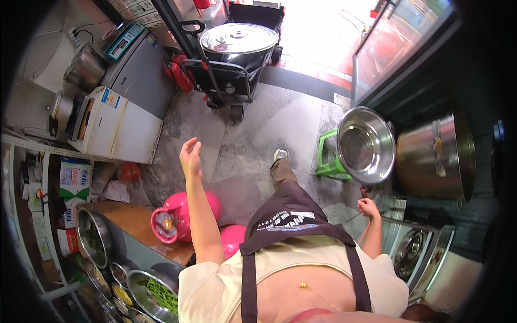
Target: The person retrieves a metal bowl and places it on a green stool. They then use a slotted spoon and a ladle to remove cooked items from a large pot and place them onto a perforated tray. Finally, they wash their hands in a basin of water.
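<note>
My left hand (191, 158) is raised over the tiled floor, its fingers slightly curled and nothing in it. Below it stands a pink gas cylinder (183, 216) with a valve on top, and a second pink cylinder (233, 239) is partly hidden by my body. On the other side my right hand (369, 207) is loosely curled just below a large stainless steel basin (366, 145); whether it grips anything is not plain. The basin is tilted beside a green plastic stool (334, 165). A large metal stockpot (436, 157) is at its right.
A folding wagon (230, 78) holds a big pot with a shiny lid (239, 38) near the doorway. White and grey refrigerators (137, 72) line the left. Metal bowls, one with green vegetables (161, 294), stand lower left. A gas stove (412, 246) is at my right.
</note>
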Demonstrator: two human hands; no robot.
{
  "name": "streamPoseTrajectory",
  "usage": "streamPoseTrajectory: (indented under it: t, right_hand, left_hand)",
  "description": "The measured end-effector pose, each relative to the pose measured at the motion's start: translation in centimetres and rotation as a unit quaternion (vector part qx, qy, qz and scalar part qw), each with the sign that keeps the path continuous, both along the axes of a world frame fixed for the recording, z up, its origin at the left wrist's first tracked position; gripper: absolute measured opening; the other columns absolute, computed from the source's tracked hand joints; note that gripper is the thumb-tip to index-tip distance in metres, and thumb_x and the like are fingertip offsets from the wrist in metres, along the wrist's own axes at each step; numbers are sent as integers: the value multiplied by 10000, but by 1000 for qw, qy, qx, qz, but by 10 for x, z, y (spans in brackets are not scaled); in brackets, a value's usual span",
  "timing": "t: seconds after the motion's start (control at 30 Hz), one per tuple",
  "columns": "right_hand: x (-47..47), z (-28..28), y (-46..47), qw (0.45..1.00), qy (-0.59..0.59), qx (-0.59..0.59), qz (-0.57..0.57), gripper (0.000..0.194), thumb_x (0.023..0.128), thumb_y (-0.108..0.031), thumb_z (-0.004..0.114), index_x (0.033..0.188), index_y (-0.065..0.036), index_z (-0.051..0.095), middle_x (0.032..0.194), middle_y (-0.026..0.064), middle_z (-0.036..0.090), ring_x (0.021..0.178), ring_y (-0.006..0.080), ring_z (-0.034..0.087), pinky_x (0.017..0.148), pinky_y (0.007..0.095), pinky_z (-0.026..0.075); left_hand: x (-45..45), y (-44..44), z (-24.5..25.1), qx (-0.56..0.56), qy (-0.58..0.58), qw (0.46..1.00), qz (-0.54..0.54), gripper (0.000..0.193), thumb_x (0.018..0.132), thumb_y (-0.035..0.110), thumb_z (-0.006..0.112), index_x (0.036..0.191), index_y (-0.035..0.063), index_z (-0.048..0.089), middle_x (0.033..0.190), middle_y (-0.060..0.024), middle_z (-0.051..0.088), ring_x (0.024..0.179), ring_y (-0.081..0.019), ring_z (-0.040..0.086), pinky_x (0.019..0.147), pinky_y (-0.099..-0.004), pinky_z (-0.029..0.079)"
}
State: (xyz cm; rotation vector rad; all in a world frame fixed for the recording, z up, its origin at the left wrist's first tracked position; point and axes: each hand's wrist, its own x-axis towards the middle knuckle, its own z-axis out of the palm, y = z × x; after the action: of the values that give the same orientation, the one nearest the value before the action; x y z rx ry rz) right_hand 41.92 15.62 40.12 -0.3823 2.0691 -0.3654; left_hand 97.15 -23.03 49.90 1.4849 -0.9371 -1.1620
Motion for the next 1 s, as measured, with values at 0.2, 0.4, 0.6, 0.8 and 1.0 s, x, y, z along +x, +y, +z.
streamPoseTrajectory:
  t: [0.2, 0.4, 0.6, 0.8, 1.0]
  right_hand:
    - [-31, -17, -329, 963, -31, -261, -51, 228, 870, -198, 589, 1018, -25, 588, 872, 39, 610, 737, 94, 579, 622, 220, 455]
    - [-10, 77, -597, 899, -175, -400, -5, 293, 896, -214, 563, 1116, -21, 548, 1029, 65, 611, 917, 140, 599, 791, 267, 464]
    - [-57, 36, -707, 926, -224, -301, -43, 259, 904, -205, 546, 1097, -31, 555, 1030, 67, 617, 894, 140, 602, 767, 275, 473]
    - [-101, -30, -708, 944, -145, -125, -270, 254, 895, -228, 561, 1064, -38, 561, 964, 66, 639, 823, 138, 623, 684, 270, 488]
    - [-104, -30, -726, 927, -169, -86, -324, 247, 922, -225, 504, 1076, -39, 553, 975, 67, 639, 825, 139, 626, 715, 273, 485]
  left_hand:
    - [-96, -172, 26, 13, 39, 996, -73, 277, 887, 141, 574, 1148, 54, 554, 1063, -19, 573, 966, -112, 546, 835, -270, 416]
    - [-183, -356, 0, 23, 178, 979, -99, 276, 892, 141, 573, 1153, 54, 547, 1067, -34, 578, 952, -118, 551, 814, -264, 428]
    - [-252, -555, -174, 189, 216, 958, 4, 510, 846, 202, 624, 1289, 52, 420, 1284, -99, 459, 1221, -249, 418, 1016, -436, 298]
    - [-256, -675, -324, 423, 226, 872, 98, 611, 825, 219, 538, 1371, 65, 311, 1492, -111, 192, 1390, -213, 121, 1092, -466, 60]
    - [-259, -704, -285, 294, 434, 847, 86, 147, 829, 34, 530, 973, 32, 553, 979, -85, 591, 928, -212, 556, 823, -345, 456]
